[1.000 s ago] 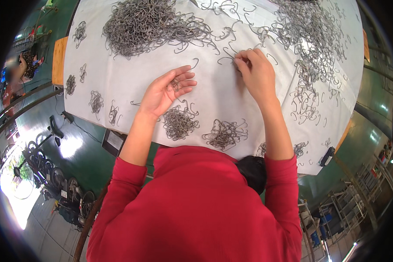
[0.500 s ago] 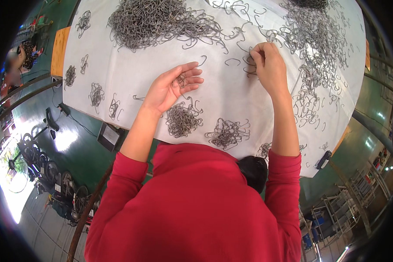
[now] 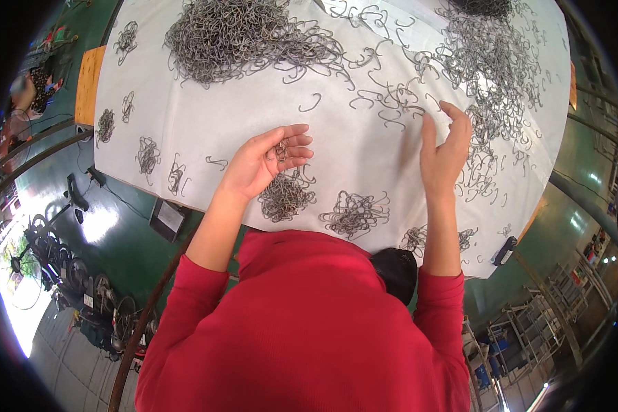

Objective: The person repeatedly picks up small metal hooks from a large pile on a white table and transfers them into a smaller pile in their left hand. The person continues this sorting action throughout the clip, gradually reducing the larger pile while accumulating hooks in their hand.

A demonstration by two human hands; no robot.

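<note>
My left hand [image 3: 261, 165] lies palm up over the white sheet [image 3: 364, 158], cupping a few grey wire hooks [image 3: 281, 149] against its fingers. My right hand [image 3: 443, 147] is lifted off the sheet with thumb and fingers apart and nothing visible between them. It hovers beside a spread of loose hooks [image 3: 494, 69] at the right. A large heap of hooks [image 3: 240, 34] fills the far left of the table. Two small bundles [image 3: 285, 196] [image 3: 353, 213] lie near the front edge, just under my left hand. A single hook [image 3: 311, 104] lies alone mid-table.
More small bundles [image 3: 147, 154] line the sheet's left side. An orange board [image 3: 88, 82] sticks out at the left edge, a black clip [image 3: 505, 250] at the right corner. Another person [image 3: 27, 89] is far left. Wheeled gear [image 3: 48, 247] stands on the green floor.
My right hand has left the hooks it was picking at, risen off the sheet and opened its fingers. My left hand stays palm up with hooks in it.
</note>
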